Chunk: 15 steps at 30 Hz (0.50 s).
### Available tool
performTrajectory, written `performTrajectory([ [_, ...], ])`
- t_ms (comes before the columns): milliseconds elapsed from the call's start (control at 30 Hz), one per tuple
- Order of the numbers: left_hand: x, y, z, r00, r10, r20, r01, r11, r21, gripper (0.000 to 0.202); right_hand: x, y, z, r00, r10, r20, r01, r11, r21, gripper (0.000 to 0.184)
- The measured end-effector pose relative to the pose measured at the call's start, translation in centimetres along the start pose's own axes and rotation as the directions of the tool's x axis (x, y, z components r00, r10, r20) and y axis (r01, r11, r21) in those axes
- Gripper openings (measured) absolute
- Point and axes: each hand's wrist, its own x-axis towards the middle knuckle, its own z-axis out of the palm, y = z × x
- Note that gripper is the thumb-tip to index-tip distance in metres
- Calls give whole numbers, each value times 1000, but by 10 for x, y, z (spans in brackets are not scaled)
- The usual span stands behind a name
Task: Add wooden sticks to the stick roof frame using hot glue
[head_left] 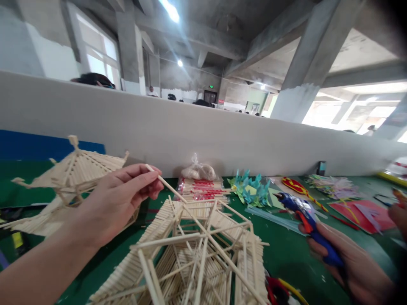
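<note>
My left hand pinches the upper end of a thin wooden stick. The stick slants down to the right, its lower end at the top of a pavilion-like frame of wooden sticks; I cannot tell whether it is attached there. In my right hand is a blue hot glue gun with an orange trigger, its nozzle pointing up and left, apart from the frame. A finished-looking stick roof on a second stick model stands behind my left hand.
Packed sticks and a tied plastic bag lie by the grey partition. Blue-green paper leaves, clear glue sticks and red paper lie on the green table. Another person's hand shows at far right.
</note>
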Motion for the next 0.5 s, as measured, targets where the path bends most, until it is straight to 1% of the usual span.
performTrajectory([
  [67, 1, -2, 1, 1000, -22, -1, 22, 1000, 0, 6, 0, 14, -3, 990, 136, -42, -128, 981, 148, 25],
  [100, 2, -4, 1, 999, -34, -5, 34, 999, 4, 6, 0, 25, -3, 979, 190, -73, -174, 969, 178, 21],
  [167, 4, -5, 0, 998, -60, 3, 59, 998, 10, 6, 0, 51, 1, 955, 262, -138, -244, 961, 132, 23],
  [233, 5, -7, -1, 996, -82, 39, 82, 997, 9, 7, 0, 81, 6, 946, 292, -141, -282, 955, 88, 22],
  [300, 4, -8, -1, 991, -97, 89, 97, 995, 11, 8, 3, 108, 6, 950, 286, -127, -285, 958, 21, 24],
  [333, 3, -8, -1, 989, -98, 107, 97, 995, 15, 8, 7, 119, 3, 957, 264, -121, -269, 963, -29, 24],
  [367, 2, -9, -1, 988, -95, 120, 93, 995, 18, 8, 10, 125, -1, 977, 182, -110, -198, 967, -161, 26],
  [400, 1, -9, 0, 987, -91, 130, 89, 996, 21, 7, 15, 126, -6, 991, 84, -101, -112, 945, -307, 24],
  [433, 0, -9, 0, 986, -90, 142, 87, 996, 27, 7, 19, 121, -11, 991, -10, -133, -47, 906, -420, 21],
  [467, 0, -9, 1, 984, -88, 152, 84, 996, 33, 8, 23, 110, -14, 986, -109, -129, 33, 875, -484, 16],
  [500, 0, -9, 2, 983, -87, 160, 82, 996, 41, 9, 25, 93, -14, 966, -216, -145, 110, 845, -524, 13],
])
